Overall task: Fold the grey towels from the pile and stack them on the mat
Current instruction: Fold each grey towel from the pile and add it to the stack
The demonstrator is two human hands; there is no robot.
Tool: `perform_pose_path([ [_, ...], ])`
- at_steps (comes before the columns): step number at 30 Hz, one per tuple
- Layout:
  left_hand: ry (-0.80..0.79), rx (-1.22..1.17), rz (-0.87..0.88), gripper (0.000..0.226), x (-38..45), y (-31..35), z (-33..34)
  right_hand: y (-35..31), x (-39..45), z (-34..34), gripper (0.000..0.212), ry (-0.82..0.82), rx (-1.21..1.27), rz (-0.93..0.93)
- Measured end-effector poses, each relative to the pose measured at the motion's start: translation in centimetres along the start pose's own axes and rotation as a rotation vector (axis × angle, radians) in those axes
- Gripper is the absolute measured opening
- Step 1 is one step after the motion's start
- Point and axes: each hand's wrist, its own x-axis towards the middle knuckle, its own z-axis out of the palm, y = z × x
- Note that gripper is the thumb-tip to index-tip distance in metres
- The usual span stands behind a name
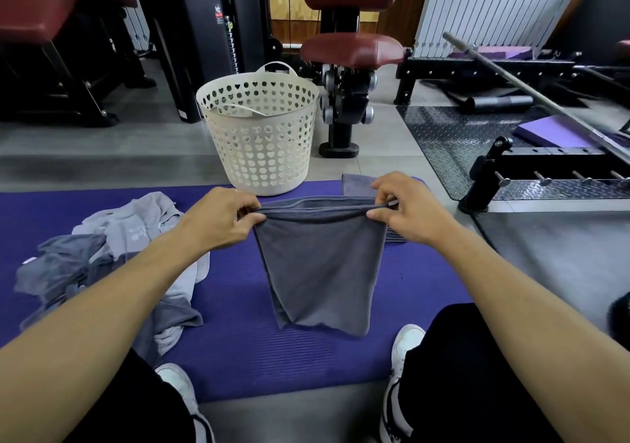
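Note:
A dark grey towel point(320, 265), doubled over, hangs above the purple mat point(238, 350). My left hand point(221, 217) pinches its top left corner and my right hand point(405, 204) pinches its top right corner, so the upper edge is stretched between them. Its lower end touches the mat near my feet. A loose pile of grey towels point(112, 262) lies on the mat to the left. Behind my right hand sits a stack of folded grey towels point(358, 185), mostly hidden.
A white perforated laundry basket point(260, 132) stands at the mat's far edge. Gym machines with red pads point(351, 49) rise behind it. A black diamond-plate platform with a barbell point(511, 67) lies to the right. My white shoes point(405, 344) rest on the mat's near edge.

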Motion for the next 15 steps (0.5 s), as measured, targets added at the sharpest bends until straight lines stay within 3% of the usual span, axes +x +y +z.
perform_pose_path([
  [3,0.03,-0.022,0.004,0.009,-0.03,0.27,-0.09,-0.17,-0.26,-0.22,0.026,-0.008,-0.033,0.074],
  [9,0.129,-0.212,-0.139,0.01,0.17,0.99,0.1,-0.3,-0.22,-0.57,0.03,0.026,-0.057,0.178],
  [13,0.176,-0.404,-0.238,0.013,0.62,0.73,-0.22,-0.45,0.07,-0.57,0.021,0.09,0.034,0.228],
  [15,0.183,-0.392,-0.24,0.013,0.46,0.54,-0.51,-0.51,0.07,-0.66,0.014,0.062,-0.003,0.201],
])
